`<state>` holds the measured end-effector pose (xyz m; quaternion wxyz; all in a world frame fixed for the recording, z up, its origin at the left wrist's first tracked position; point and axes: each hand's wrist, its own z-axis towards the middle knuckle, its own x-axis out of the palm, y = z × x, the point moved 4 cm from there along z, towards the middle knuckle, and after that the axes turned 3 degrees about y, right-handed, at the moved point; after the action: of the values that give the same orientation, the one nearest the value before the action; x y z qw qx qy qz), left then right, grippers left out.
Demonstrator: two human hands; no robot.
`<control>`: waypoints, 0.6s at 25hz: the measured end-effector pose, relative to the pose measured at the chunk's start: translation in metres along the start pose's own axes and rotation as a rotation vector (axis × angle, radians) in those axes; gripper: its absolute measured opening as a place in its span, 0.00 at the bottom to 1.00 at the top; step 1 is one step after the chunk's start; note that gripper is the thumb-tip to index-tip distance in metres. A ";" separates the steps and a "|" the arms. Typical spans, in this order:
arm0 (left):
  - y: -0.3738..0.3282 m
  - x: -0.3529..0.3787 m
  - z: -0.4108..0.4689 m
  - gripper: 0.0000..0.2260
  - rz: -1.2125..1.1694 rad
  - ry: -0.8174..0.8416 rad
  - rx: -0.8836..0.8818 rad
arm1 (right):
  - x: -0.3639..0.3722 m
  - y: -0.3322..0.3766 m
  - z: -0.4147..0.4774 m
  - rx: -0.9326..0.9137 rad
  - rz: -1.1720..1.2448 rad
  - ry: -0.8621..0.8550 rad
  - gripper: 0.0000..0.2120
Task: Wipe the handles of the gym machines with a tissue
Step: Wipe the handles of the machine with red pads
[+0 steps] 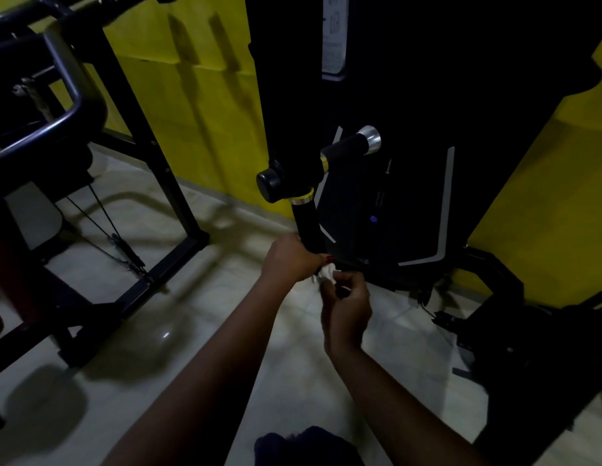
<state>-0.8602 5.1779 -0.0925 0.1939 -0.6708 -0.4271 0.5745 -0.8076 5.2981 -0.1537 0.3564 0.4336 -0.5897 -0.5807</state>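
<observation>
The tissue point(326, 273) is white; the lower handle point(308, 227) and the upper handle point(348, 148) are black, each with a yellow band at its base, the upper one capped in silver. The machine point(460, 95) is black with pale grey stripes, a small blue dot point(372, 219) and a white label point(333, 35). The wall point(205, 112) is yellow, the floor point(198, 338) pale greyish tile.

The lower end of the handle point(308, 227) is hidden under the left hand point(289, 258) curled round it, and most of the tissue point(326, 273) is covered between that hand and the right hand point(346, 304), whose blurred fingers may or may not pinch it. At twelve o'clock a white label point(333, 31) is cut by the top edge, its print unreadable; at nine o'clock a dark tube frame point(72, 85) runs off the left edge
</observation>
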 end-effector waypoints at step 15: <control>0.002 -0.001 -0.004 0.19 0.005 -0.018 0.009 | 0.021 -0.020 0.037 0.585 0.444 0.114 0.06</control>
<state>-0.8563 5.1769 -0.0919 0.1916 -0.6657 -0.4249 0.5827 -0.8472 5.2932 -0.1778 0.3668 0.4103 -0.7897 -0.2711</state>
